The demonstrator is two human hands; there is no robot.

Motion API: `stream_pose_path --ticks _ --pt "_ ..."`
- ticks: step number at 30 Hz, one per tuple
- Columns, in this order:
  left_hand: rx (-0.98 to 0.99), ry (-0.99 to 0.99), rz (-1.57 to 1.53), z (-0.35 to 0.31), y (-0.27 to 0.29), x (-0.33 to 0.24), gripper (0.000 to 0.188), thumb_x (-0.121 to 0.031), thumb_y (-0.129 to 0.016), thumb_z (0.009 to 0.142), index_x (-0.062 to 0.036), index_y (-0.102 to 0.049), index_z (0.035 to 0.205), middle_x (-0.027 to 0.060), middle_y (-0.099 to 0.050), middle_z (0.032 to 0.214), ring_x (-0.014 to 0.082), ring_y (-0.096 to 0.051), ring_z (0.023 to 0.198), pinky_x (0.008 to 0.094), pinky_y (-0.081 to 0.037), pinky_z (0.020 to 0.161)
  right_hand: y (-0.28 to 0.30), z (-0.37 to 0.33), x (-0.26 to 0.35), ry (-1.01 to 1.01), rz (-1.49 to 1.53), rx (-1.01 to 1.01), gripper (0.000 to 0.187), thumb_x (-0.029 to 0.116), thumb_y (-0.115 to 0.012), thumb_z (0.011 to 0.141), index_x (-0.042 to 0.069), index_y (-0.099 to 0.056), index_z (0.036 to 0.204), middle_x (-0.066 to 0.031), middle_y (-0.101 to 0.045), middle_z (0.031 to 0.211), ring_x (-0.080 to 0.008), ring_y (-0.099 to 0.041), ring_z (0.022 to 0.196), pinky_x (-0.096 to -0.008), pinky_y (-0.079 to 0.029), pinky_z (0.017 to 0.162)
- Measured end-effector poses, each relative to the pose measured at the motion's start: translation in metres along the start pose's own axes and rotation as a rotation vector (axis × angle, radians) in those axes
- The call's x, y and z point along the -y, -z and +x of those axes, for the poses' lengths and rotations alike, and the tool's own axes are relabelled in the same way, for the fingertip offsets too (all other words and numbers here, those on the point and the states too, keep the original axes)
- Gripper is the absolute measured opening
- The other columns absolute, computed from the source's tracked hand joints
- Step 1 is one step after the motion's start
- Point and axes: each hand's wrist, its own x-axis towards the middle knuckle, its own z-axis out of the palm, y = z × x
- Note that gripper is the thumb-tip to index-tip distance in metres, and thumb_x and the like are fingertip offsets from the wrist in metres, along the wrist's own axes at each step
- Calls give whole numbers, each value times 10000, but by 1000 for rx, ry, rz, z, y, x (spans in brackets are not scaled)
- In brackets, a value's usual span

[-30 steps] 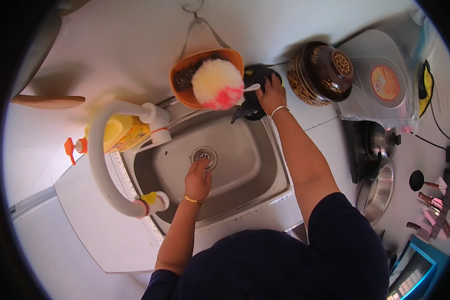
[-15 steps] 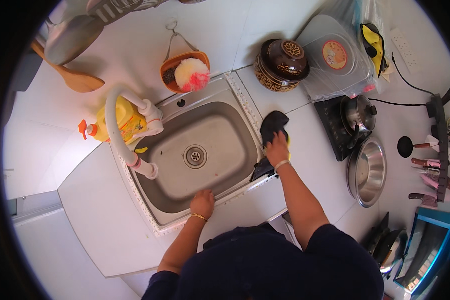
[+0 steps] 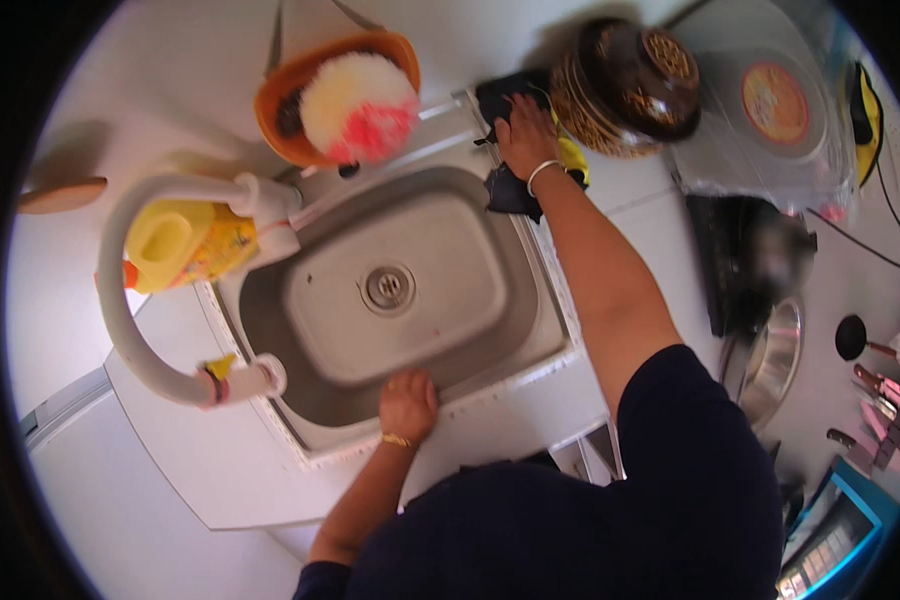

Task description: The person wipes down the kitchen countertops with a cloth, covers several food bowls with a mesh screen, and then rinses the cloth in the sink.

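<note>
At the sink's back right corner, my right hand (image 3: 528, 142) presses a black and yellow cloth (image 3: 515, 192) onto the rim, fingers stretched over it. Part of the cloth hangs over the basin side, and its far end lies close to a brown lidded pot (image 3: 625, 85). My left hand (image 3: 408, 405) is closed over the front rim of the steel sink (image 3: 310, 425), with its fingertips hidden. The basin's drain (image 3: 388, 288) shows in the middle, with a few small specks around it.
A white curved faucet (image 3: 120, 290) arches over the left side, beside a yellow bottle (image 3: 185, 245). An orange holder (image 3: 270, 105) with a white and pink scrubber hangs at the back. To the right are a black cooktop (image 3: 720, 260), a steel basin (image 3: 775, 365) and several knives (image 3: 880, 400).
My right hand and the cloth have moved away from me along the sink's right rim to the back corner. The view has shifted closer. My left hand stays at the front rim.
</note>
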Motion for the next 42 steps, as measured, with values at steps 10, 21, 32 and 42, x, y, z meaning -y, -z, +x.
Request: stream_pose_path --ticks 10,21,32,42 --pt "-60 -46 -96 -1 -7 4 201 -193 -519 848 -50 -586 972 134 -593 1000 313 -557 944 417 -439 827 75 -293 -16 -227 33 13 492 318 -419 884 119 -401 1333 -84 -295 1436 -273 -239 1334 -443 -152 1089" --pt "-372 -5 -493 -115 67 93 235 -78 -509 829 -29 -568 1051 176 -571 1057 344 -545 983 379 -429 862 19 -463 290 -155 121 178 632 353 -510 846 21 -329 1353 -183 -274 1413 -340 -206 1333 -471 -153 1080" --pt "-360 128 -236 -305 114 172 342 1 -540 780 -42 -536 1119 152 -519 1174 324 -517 1061 377 -444 879 -4 -493 414 459 544 301 438 110 -574 760 100 -513 1194 -100 -496 1191 -283 -497 1055 -417 -387 906" --pt "-890 756 -641 -336 92 217 300 -64 -463 889 22 -493 1175 138 -547 1109 230 -543 1022 318 -439 873 1 -487 498 839 573 920 311 167 -538 784 113 -564 1089 -102 -517 1084 -275 -494 1041 -374 -428 881"
